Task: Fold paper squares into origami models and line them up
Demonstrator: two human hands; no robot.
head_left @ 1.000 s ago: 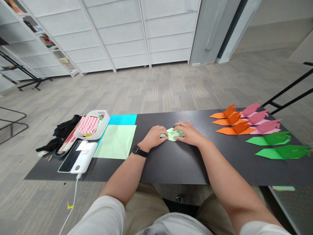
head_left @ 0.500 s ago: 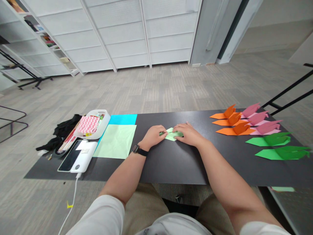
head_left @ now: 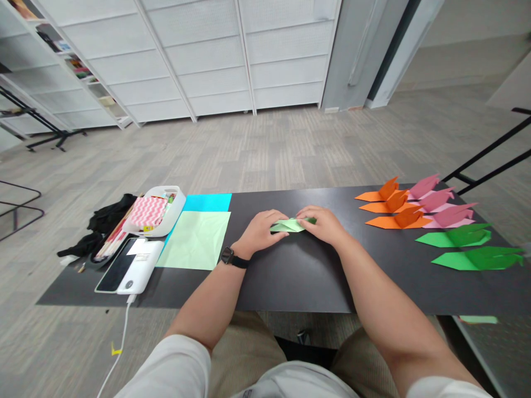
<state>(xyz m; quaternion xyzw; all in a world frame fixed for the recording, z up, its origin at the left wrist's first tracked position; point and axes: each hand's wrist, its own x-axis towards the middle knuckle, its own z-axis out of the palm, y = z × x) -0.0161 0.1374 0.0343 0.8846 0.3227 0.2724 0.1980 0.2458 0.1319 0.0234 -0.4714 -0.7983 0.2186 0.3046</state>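
A small piece of folded light green paper [head_left: 291, 225] lies at the middle of the dark table, between my two hands. My left hand [head_left: 262, 230] grips its left end, thumb on the near side and fingers on the far side. At the other end my right hand [head_left: 324, 223] is closed on the paper, its fingertips along the far edge. The paper now looks like a narrow, flattened strip with pointed layers; parts of both ends are hidden under my fingers.
Left of my hands lie light green sheets [head_left: 194, 240] over blue paper [head_left: 209, 202]. Beyond them are a white bin [head_left: 176, 204], a phone [head_left: 117, 264] and a white power bank [head_left: 141, 268] with a cable. Folded orange [head_left: 402, 220], pink [head_left: 450, 216] and green [head_left: 477, 258] paper figures stand at right.
The green paper has gone from a wider diamond shape to a narrow strip. My left thumb has moved outward along the near edge, and my right fingers have curled in.
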